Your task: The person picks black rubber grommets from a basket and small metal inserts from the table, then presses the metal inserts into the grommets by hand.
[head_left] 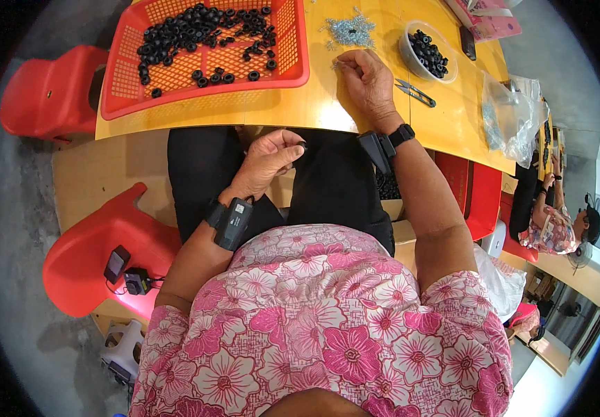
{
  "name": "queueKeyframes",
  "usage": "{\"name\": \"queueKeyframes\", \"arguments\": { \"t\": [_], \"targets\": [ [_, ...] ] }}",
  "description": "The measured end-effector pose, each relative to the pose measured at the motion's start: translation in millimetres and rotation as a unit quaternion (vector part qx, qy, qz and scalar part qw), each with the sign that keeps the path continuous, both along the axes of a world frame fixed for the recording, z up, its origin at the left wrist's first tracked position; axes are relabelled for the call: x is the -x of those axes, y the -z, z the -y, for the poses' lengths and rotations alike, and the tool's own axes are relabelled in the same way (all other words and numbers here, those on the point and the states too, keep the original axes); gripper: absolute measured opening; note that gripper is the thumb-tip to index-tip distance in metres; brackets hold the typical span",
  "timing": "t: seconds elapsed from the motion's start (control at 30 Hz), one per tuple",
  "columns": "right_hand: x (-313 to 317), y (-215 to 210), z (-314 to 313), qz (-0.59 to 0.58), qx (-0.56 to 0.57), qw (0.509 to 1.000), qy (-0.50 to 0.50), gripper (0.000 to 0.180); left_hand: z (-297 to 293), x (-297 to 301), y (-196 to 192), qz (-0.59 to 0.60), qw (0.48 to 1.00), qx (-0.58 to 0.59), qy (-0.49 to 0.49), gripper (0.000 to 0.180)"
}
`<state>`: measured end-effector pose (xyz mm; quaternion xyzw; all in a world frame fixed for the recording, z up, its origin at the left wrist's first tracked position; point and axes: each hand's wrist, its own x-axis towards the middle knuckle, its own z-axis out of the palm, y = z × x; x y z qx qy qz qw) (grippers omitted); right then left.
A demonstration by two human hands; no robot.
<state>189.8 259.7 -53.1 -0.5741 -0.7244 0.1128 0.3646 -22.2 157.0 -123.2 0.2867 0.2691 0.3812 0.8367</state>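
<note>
My left hand [270,161] is closed in front of the table edge, above my lap. Between its thumb and forefinger it pinches a small round black part [302,145]. Over the yellow table [300,110], my right hand [368,85] has its fingers pinched together. A tiny clear piece [336,64] shows at those fingertips, too small to make out well. Just beyond that hand lies a loose pile of small clear pieces [350,32]. To its left, a red plastic basket [209,103] holds many black ring-shaped parts [182,33].
A clear round tub [407,52] of black parts stands right of my right hand. Near it are thread snips [416,93], a dark phone [467,43] and a clear plastic bag [512,118]. Red chairs [105,257] stand at left. Another person [553,226] works at far right.
</note>
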Motion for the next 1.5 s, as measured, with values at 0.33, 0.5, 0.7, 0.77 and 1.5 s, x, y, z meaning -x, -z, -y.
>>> {"name": "queueKeyframes", "arguments": {
  "t": [0.33,0.5,0.7,0.77,1.5],
  "targets": [
    [5.1,1.9,3.2,0.035,0.008,0.999,-0.030,0.010,3.7,13.0,0.5,0.036,0.996,-0.003,0.085,0.012],
    [1.6,5.1,0.2,0.061,-0.009,0.998,-0.019,0.006,2.6,8.5,-11.1,0.083,0.990,0.002,0.111,0.017],
    [-1.4,-1.0,1.6,0.139,-0.025,0.990,-0.008,0.005,3.4,-9.7,-41.7,0.126,0.983,0.049,0.121,0.018],
    [-3.5,-1.7,0.7,0.141,-0.028,0.990,-0.011,0.006,-1.6,-14.3,-55.3,0.105,0.984,0.067,0.125,0.017],
    [-20.8,-21.0,0.5,0.153,-0.085,0.976,-0.132,0.010,-80.6,-65.8,-67.9,-0.468,0.707,-0.473,-0.240,0.035]
  ]
}}
